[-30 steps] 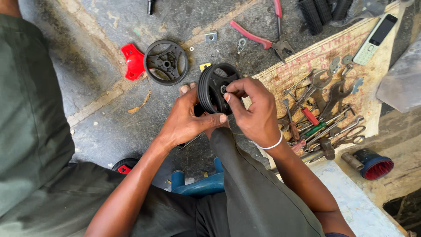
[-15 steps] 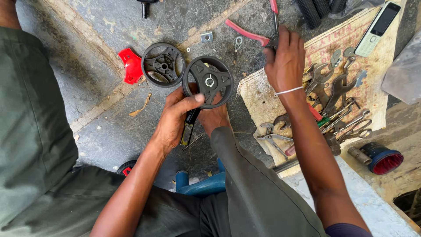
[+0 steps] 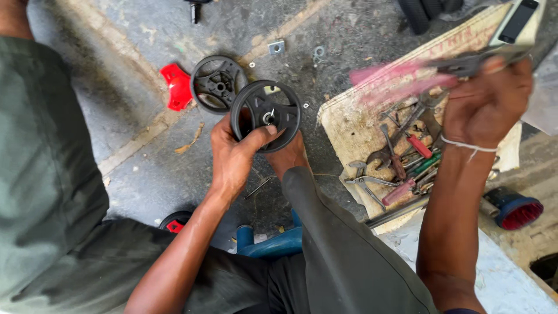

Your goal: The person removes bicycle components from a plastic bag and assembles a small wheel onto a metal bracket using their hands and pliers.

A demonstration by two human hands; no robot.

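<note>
Black plastic wheel: I see a small spoked black plastic wheel (image 3: 266, 115) held upright over the grey concrete floor (image 3: 116, 122), just in front of my knee.
Left hand: my left hand (image 3: 235, 156) cups the wheel from below, fingers curled behind the rim and thumb laid across the spokes toward the metal hub.
Right hand: my right hand (image 3: 487, 104) is closed around pink-handled metal pliers (image 3: 407, 78), which are blurred, above the tools.
Handling: I judge the wheel light and stiff, with a smooth rim that could slip; the spokes and rim edge look like the surest hold, leaving the hub free.
Nearby wheel: a second black spoked wheel (image 3: 216, 82) lies flat on the floor, just beside the held one.
Red part: a red plastic piece (image 3: 176, 87) lies next to that wheel.
Tools: a worn cardboard sheet (image 3: 354, 125) carries a heap of assorted hand tools (image 3: 407, 157).
</note>
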